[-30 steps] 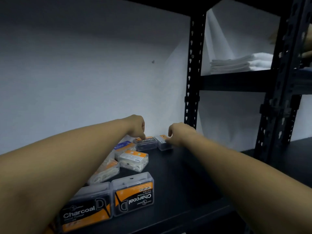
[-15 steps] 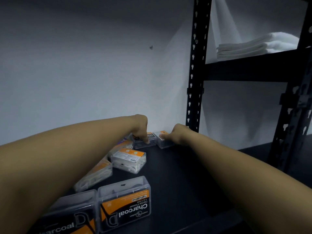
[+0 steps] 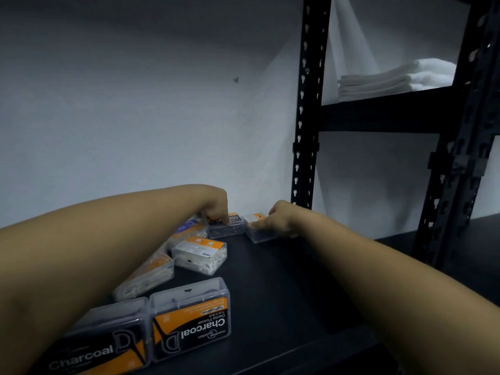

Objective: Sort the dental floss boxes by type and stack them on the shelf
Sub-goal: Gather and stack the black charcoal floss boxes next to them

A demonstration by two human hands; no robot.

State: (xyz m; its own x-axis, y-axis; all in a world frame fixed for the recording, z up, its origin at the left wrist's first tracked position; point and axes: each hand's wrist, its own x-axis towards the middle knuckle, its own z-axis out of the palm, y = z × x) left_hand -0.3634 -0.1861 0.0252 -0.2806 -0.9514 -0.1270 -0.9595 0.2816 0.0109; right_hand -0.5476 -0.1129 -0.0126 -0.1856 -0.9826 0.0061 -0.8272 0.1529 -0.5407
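Several clear dental floss boxes lie on the black shelf (image 3: 284, 293). Two Charcoal boxes, one upright (image 3: 102, 345) and one upside down (image 3: 190, 318), sit at the front left. A white-floss box with an orange label (image 3: 200, 254) lies mid-shelf, another white one (image 3: 146, 277) left of it, and a blue-labelled box (image 3: 186, 231) behind. At the back wall my left hand (image 3: 216, 209) presses its fingertips on a dark charcoal box (image 3: 230, 228). My right hand (image 3: 281, 217) grips a clear orange-topped box (image 3: 257, 231) beside it.
A black perforated upright (image 3: 307, 131) rises just behind my right hand. A second upright (image 3: 457, 158) stands at the right. Folded white towels (image 3: 392, 79) lie on a higher shelf at the right. The white wall closes the back.
Both hands have dropped onto the two back boxes; the left fingers now rest on the dark box and the right hand holds the clear one. My view has tilted slightly up.
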